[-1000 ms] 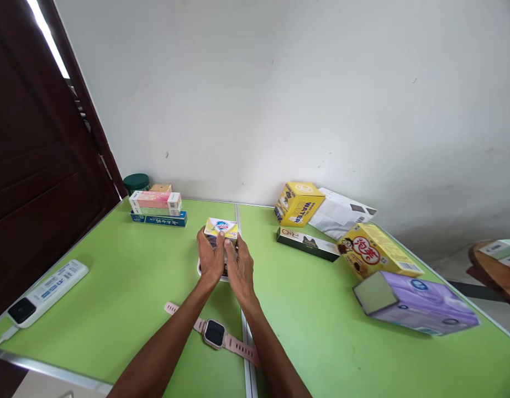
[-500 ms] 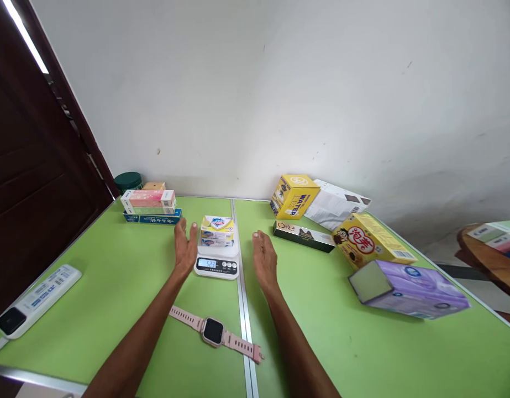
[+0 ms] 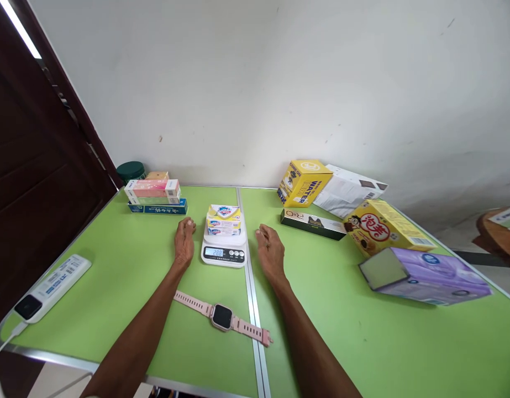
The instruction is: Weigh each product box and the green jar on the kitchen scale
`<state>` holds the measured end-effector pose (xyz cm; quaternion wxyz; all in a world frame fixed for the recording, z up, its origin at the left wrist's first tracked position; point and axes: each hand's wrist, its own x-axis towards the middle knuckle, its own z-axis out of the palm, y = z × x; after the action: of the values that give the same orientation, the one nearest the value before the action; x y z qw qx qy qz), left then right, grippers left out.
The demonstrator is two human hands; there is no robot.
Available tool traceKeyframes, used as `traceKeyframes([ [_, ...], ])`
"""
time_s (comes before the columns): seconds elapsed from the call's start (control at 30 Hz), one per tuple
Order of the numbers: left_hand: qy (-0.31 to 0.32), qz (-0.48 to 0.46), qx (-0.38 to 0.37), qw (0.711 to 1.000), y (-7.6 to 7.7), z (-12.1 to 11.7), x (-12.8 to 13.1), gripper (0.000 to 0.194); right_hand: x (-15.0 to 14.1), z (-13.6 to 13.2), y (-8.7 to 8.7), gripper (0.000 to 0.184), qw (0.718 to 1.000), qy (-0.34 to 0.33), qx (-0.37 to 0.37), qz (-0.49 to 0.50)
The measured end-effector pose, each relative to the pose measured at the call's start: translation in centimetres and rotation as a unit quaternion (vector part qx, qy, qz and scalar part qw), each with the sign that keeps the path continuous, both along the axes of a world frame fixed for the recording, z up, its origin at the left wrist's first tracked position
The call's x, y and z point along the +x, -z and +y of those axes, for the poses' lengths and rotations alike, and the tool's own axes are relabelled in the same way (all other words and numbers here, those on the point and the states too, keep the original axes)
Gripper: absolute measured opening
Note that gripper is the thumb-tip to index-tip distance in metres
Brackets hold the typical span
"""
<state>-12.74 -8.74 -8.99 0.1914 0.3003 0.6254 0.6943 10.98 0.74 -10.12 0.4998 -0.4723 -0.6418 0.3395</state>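
A small stack of yellow-and-white soap boxes (image 3: 224,219) sits on the white platform of a digital kitchen scale (image 3: 224,256), whose display appears to read 288. My left hand (image 3: 184,241) rests on the green table to the left of the scale, fingers curled in with nothing visible in them. On the scale's other side lies my right hand (image 3: 272,251), its fingers loosely bent and the thumb a little apart, also without anything held. Neither hand touches the scale or the boxes. A pink-strapped smartwatch (image 3: 222,317) lies flat between my forearms.
Left at the back, stacked slim cartons (image 3: 153,192) stand before a green-lidded jar (image 3: 131,170). Right are a yellow box (image 3: 304,185), white package (image 3: 350,190), black-and-white carton (image 3: 313,224), yellow snack box (image 3: 387,228) and purple pack (image 3: 432,275). A white corded device (image 3: 53,287) lies left.
Both hands have come down beside the scale, with their fingers more bent than before. The display has gone from about 523 to 288. The camera view has shifted slightly.
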Motion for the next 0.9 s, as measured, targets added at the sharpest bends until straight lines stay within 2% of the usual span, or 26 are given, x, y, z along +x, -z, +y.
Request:
traceKeyframes([
  [0.27, 0.006, -0.012, 0.002, 1.0, -0.3, -0.1, -0.2, 0.073, 0.1, -0.5, -0.5, 0.068, 1.0, 0.0, 0.013, -0.013],
  [0.43, 0.014, -0.016, 0.005, 1.0, -2.5, -0.8, 0.7, 0.079, -0.1, -1.5, -1.9, 0.069, 0.999, 0.016, 0.051, 0.002],
  [0.53, 0.042, 0.015, 0.019, 0.999, -4.3, -1.3, 2.3, 0.078, -1.5, -2.9, -3.1, 0.07, 0.997, -0.006, 0.076, 0.03],
  [0.6, 0.064, 0.029, 0.002, 0.998, -5.0, -1.3, 3.6, 0.079, -2.9, -3.9, -3.8, 0.073, 0.996, -0.044, 0.055, 0.062],
  [0.73, 0.089, 0.05, -0.04, 0.994, -5.0, -0.7, 5.4, 0.086, -5.6, -5.0, -4.6, 0.085, 0.99, -0.098, 0.003, 0.104],
  [0.9, 0.123, 0.083, -0.028, 0.989, -5.3, -0.2, 5.9, 0.085, -6.9, -5.2, -4.9, 0.079, 0.991, -0.085, 0.012, 0.104],
])
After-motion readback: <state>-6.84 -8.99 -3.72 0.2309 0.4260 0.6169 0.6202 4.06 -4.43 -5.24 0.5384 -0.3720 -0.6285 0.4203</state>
